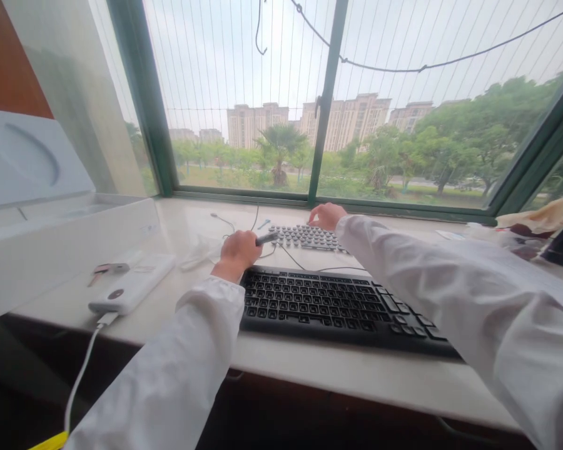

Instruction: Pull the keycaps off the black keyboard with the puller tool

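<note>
My left hand (239, 251) is closed around a dark, slim tool (268, 238), whose tip points right over the left end of several loose keycaps (304, 236). These small grey caps lie in rows on the white sill behind the keyboard. At their back edge is my right hand (327, 217), fingers bent and pinched together; whatever they hold is too small to make out. The black keyboard (309, 300) lies in front of both hands, with most of its key sockets bare and some keys still on at its right end, partly under my right sleeve.
A white power bank (134, 287) with a plugged-in cable and a key beside it lies at the left, near a large white box (75, 250). Thin cables run behind the keyboard. Crumpled items (535, 225) lie at the far right by the window.
</note>
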A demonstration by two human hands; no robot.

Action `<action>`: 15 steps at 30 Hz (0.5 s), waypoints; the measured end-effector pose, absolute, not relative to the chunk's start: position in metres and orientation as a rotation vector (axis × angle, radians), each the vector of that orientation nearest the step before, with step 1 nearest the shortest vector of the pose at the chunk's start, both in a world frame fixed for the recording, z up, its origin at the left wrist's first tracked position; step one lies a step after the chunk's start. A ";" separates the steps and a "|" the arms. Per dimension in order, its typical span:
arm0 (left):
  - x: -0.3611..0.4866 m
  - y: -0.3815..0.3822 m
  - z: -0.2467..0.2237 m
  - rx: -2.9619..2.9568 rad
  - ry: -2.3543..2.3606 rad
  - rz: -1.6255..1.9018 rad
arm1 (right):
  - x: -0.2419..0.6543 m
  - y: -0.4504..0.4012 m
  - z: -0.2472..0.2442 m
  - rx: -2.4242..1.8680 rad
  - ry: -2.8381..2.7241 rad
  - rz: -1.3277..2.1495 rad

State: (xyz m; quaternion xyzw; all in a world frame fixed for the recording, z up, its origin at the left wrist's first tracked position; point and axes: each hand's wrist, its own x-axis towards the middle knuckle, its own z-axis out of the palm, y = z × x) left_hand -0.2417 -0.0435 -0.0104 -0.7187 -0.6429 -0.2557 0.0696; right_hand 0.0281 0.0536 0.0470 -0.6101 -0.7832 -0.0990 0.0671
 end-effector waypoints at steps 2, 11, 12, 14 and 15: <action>-0.242 -0.041 -0.013 -2.174 -1.927 -0.808 | 0.017 0.083 0.045 -1.855 -2.350 -0.274; -0.243 -0.036 -0.014 -2.156 -1.888 -0.840 | -0.019 0.152 0.020 -1.909 -2.392 -0.236; -0.243 -0.036 -0.014 -2.156 -1.890 -0.842 | -0.020 0.155 0.018 -1.916 -2.404 -0.234; -0.242 -0.036 -0.014 -2.151 -1.887 -0.836 | -0.020 0.160 0.015 -1.934 -2.419 -0.225; -0.242 -0.036 -0.014 -2.149 -1.876 -0.832 | -0.020 0.162 0.014 -1.945 -2.421 -0.222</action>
